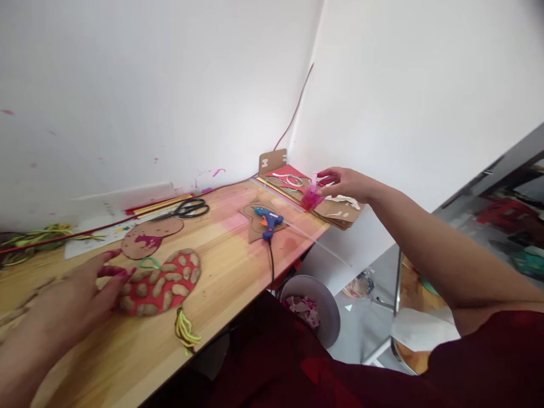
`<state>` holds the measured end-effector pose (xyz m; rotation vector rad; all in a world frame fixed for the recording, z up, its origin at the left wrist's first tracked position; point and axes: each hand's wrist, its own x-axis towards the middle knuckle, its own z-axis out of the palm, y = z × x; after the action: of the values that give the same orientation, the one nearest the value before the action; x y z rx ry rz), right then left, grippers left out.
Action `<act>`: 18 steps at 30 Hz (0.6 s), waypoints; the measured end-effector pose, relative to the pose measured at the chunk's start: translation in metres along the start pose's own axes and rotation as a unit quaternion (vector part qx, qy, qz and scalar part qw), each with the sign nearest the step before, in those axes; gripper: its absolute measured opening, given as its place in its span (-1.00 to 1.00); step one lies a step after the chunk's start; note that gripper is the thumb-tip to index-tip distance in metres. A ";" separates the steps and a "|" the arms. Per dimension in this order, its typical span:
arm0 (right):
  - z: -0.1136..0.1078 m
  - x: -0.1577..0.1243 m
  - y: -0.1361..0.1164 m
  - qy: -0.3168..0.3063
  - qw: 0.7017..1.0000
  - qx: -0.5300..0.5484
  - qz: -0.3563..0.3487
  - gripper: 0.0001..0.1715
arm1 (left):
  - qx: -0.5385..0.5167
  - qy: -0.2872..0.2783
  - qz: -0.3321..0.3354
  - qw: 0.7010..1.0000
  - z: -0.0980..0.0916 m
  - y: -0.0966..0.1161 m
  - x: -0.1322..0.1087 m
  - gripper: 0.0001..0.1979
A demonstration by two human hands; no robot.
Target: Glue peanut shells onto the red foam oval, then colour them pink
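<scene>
**Right arm outstretched, pink bottle in grasp**

Right hand [346, 182] reaches to the far end of the counter [229, 266], fingertips pinching the top of a small translucent pink bottle [311, 197] above stacked cardboard [340, 212]. Left hand [80, 294] lies released, fingers flat, touching the red shell-covered heart [164, 283].

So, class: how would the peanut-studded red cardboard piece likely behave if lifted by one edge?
Probably stiff: the red cardboard piece lies flat on the table. Its raised shells might pop off if it bends. The yellow strands at its bottom would likely dangle.
</scene>
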<state>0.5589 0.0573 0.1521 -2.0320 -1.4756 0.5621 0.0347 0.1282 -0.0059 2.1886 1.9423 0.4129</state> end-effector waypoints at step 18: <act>0.131 0.020 -0.095 0.021 0.869 -0.170 -0.465 -0.17 | -0.065 -0.013 0.017 0.998 0.012 -0.001 -0.011 -0.40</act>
<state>0.4150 0.1237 0.1157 -1.2554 -2.3744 -0.1603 0.0371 0.1183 -0.0186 2.1374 1.8125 0.4983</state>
